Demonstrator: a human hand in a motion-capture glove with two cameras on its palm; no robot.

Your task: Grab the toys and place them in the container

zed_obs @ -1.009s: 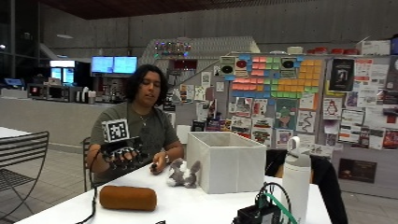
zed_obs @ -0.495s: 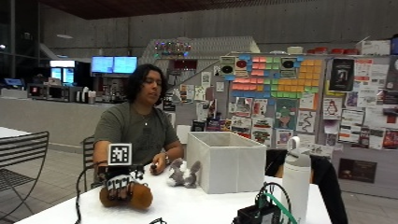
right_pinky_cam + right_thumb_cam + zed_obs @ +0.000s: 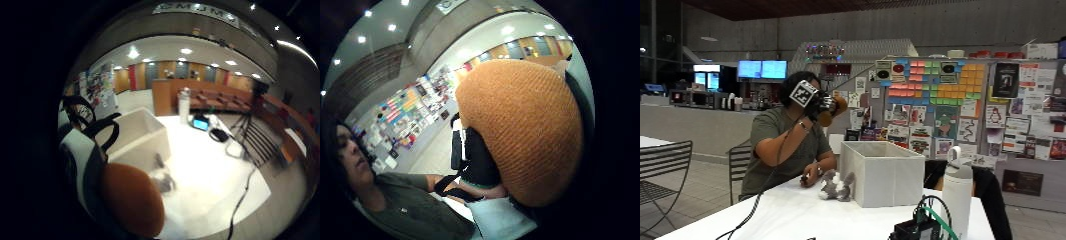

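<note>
The gloved right hand (image 3: pixel 818 105), fingers curled round the orange plush toy (image 3: pixel 834 109), holds it high above and beside the white container (image 3: pixel 881 172) (open-topped), so an early release could drop it outside the container's rim.

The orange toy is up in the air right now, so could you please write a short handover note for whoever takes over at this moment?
Right hand: gloved, raised at head height, gripping the orange plush toy.
Bare hand: resting on the table, beside the grey plush toy.
Grey plush toy: lying on the table against the white container.
Done: orange toy picked up.
Left: drop it into the container, then fetch the grey one.
</note>
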